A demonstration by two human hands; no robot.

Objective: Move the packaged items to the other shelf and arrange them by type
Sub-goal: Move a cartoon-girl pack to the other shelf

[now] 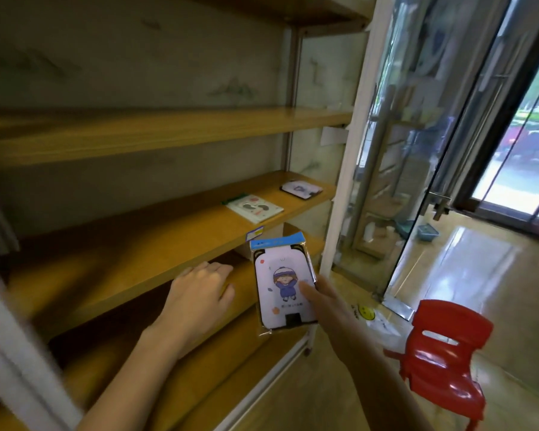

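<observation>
My right hand [327, 303] holds a flat packaged item [282, 283] upright in front of the shelves; it has a blue header and a cartoon figure on a white card. My left hand [199, 287] rests with curled fingers on the front edge of a lower wooden shelf [106, 275], holding nothing. On the shelf above [168, 213] lie two other packages: a white one with dark shapes [254, 207] and, further right, a black-edged one with a pale picture [301, 188].
Wooden shelves [156, 129] fill the left, bare above the two packages. A white frame post [346, 169] and a glass door [423, 144] stand to the right. A red plastic chair [445, 353] sits on the shiny floor at lower right.
</observation>
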